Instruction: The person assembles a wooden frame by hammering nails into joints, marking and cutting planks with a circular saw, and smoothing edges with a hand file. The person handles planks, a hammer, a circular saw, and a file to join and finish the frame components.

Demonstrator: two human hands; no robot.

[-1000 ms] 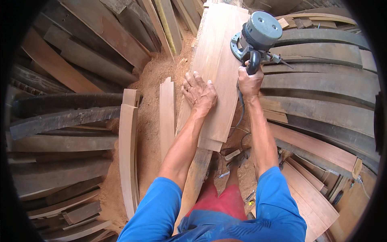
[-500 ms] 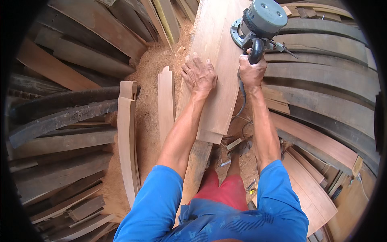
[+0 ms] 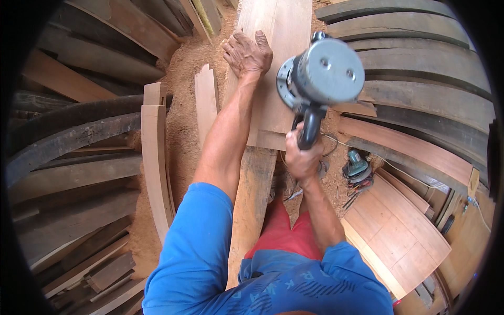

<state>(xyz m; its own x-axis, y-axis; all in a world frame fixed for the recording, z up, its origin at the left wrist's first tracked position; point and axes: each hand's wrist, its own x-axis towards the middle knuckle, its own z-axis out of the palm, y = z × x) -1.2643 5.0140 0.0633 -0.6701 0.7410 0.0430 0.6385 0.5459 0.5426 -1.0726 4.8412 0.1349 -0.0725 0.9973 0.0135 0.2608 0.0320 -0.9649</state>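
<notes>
A wide pale wooden plank (image 3: 283, 58) runs away from me, resting on a thicker beam (image 3: 253, 194). My left hand (image 3: 248, 52) lies flat on the plank's near-left part, fingers spread. My right hand (image 3: 303, 155) grips the black handle of a grey round power sander (image 3: 323, 73), lifted off the plank and tilted, hanging over the plank's right edge.
Curved dark and reddish boards (image 3: 420, 105) are stacked on the right, rough planks (image 3: 68, 157) on the left. Sawdust (image 3: 184, 121) covers the floor, with short pale offcuts (image 3: 156, 152) on it. A green power tool (image 3: 357, 167) and a cable lie by a panelled board (image 3: 394, 236).
My right hand has pulled the sander back toward me and lifted it off the plank. My left hand stays pressed on the plank, and the view has shifted forward.
</notes>
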